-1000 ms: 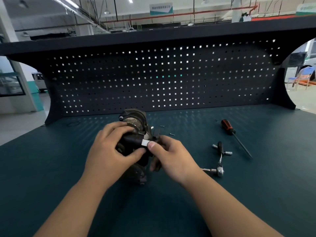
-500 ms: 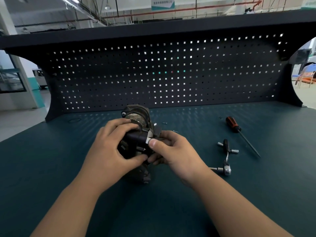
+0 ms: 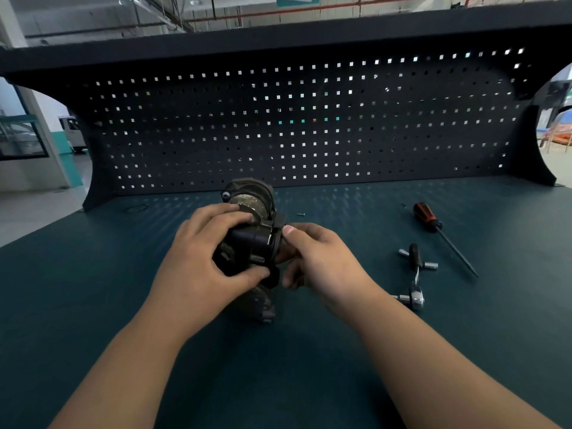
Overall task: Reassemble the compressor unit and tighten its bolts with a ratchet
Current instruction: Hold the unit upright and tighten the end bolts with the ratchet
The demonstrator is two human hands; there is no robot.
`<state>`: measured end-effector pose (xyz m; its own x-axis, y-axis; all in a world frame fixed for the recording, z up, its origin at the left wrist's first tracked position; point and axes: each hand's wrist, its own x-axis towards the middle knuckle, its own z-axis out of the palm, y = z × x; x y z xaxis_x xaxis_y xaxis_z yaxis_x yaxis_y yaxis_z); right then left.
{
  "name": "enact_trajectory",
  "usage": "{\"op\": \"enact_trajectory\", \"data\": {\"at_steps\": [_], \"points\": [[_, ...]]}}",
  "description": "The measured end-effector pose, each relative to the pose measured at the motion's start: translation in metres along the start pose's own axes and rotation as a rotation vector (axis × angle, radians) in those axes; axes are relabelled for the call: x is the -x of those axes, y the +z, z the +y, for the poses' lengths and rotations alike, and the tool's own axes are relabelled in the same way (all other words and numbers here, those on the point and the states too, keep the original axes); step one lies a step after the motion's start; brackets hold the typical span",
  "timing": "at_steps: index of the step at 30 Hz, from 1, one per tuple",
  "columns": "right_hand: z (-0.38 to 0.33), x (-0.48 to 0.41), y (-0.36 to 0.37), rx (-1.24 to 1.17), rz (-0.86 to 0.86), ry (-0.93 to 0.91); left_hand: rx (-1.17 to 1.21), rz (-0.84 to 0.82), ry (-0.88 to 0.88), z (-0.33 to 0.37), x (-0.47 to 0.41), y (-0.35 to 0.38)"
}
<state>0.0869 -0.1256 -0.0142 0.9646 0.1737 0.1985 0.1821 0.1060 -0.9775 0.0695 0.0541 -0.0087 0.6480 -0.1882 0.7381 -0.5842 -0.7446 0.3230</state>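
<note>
The dark compressor unit stands on the green bench top in the middle, its round metal end facing away. My left hand grips the black body from the left, fingers over the top and thumb underneath. My right hand holds the unit's right side, thumb pressed on the upper edge and fingers curled below. A ratchet with a black handle lies to the right of my right hand. One small bolt lies behind the unit.
A screwdriver with a red and black handle lies right of the ratchet. Two loose sockets sit by the ratchet handle. A dark pegboard closes off the back of the bench.
My right thumb has slid from the white label on the front up to the unit's right top edge. The white label is no longer visible. My left hand keeps its grip.
</note>
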Motion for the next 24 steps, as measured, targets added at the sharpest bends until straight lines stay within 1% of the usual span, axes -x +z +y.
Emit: {"op": "enact_trajectory", "data": {"at_steps": [4,9,15,21,24], "points": [[-0.0025,-0.0017,-0.0015,0.064,-0.022,-0.054,0.019,0.008,-0.012,0.0015,-0.0004,0.0017],[-0.0043,-0.0006,-0.0031,0.017,-0.043,-0.14,0.069,0.037,-0.037,0.0022,0.0005,0.0028],[-0.0044,-0.0016,-0.0059,-0.004,-0.088,-0.145,0.111,0.04,-0.051,0.0062,0.0012,0.002],[-0.0058,-0.0023,-0.0069,0.078,-0.053,-0.206,0.146,0.039,-0.071,0.0062,0.0007,0.0021],[-0.0051,-0.0037,-0.0035,0.081,-0.031,-0.188,0.164,0.057,-0.079,0.0053,0.0003,0.003]]}}
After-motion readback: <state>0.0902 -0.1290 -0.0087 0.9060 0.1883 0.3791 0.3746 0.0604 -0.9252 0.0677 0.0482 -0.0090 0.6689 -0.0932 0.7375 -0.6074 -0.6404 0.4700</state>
